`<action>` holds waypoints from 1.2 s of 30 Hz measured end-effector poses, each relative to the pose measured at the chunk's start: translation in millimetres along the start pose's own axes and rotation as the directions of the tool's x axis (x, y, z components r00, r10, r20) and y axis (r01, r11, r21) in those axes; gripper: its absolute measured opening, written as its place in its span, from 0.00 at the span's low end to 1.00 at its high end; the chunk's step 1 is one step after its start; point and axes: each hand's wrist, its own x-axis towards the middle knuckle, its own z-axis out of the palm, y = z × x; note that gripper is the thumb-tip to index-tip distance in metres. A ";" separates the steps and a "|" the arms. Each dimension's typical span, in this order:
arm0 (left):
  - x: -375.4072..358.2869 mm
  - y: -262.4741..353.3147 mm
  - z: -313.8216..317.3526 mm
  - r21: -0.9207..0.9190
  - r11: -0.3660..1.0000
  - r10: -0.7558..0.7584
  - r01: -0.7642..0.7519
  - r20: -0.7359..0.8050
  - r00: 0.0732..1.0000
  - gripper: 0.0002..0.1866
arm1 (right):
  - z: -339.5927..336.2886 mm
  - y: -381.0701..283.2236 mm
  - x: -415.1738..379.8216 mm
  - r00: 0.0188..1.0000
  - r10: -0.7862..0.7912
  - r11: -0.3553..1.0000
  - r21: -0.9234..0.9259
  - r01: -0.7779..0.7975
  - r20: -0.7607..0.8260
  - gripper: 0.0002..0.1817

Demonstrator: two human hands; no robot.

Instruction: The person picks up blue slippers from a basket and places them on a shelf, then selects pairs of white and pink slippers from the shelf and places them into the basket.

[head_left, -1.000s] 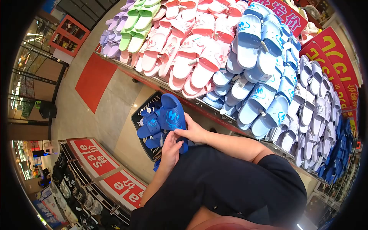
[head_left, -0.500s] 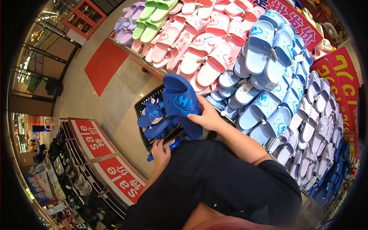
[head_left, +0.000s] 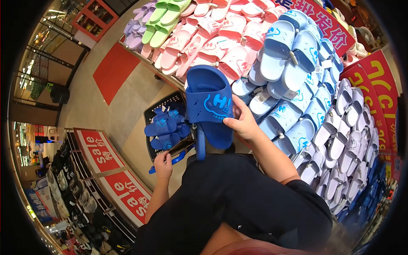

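Mid-frame, my right hand [head_left: 244, 119] grips blue slippers [head_left: 210, 111], thumb [head_left: 232, 123] steadying the strap [head_left: 212, 105], left hand [head_left: 163, 165] half-curled beside the basket [head_left: 158, 105], hold unclear

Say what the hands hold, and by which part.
Right hand: blue slippers, at one strap's side. Left hand: at the basket's near edge; grip unclear.

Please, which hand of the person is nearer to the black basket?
The left hand is nearer: it is at the near edge of the black basket. The right hand is farther off to the right, holding dark blue slide sandals.
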 end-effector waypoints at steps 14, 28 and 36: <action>64.5 148.4 37.5 -0.627 0.710 0.192 0.320 0.610 0.769 0.20 | 1.2 -13.7 -17.2 0.997 -0.010 0.999 -0.034 0.013 0.079 0.41; 155.2 183.6 36.3 -0.674 0.732 0.095 0.098 0.244 0.965 0.23 | 14.9 -17.6 22.4 0.996 -0.061 0.998 -0.033 0.059 -0.067 0.39; 167.7 207.3 68.2 -0.607 0.779 0.256 -0.157 0.079 0.963 0.16 | -7.8 -19.4 12.8 0.957 -0.012 1.000 -0.021 0.006 -0.291 0.38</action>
